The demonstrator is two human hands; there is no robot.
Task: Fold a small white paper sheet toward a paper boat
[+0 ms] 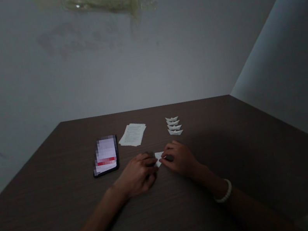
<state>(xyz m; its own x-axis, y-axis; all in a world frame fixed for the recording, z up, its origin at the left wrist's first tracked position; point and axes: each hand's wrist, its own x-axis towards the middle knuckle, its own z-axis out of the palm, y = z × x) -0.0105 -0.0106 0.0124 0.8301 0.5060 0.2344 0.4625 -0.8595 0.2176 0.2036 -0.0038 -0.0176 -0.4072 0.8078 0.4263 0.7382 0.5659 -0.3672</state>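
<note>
In the head view, the right hand pinches a small paper between both hands, the left hand touches it with unclear grip, boats lie beyond the right, and sheets and a phone beyond the left.

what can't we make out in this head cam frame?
All in the head view:
- Small paper piece: full outline, partly covered by the left hand and right hand.
- Phone: screen content, pixelated.
- Paper stack: print too small to read; lower sheets mostly hidden by the top one.
- Paper boats: fold details, too small.
- Forearms: cut off by the bottom edge.
</note>
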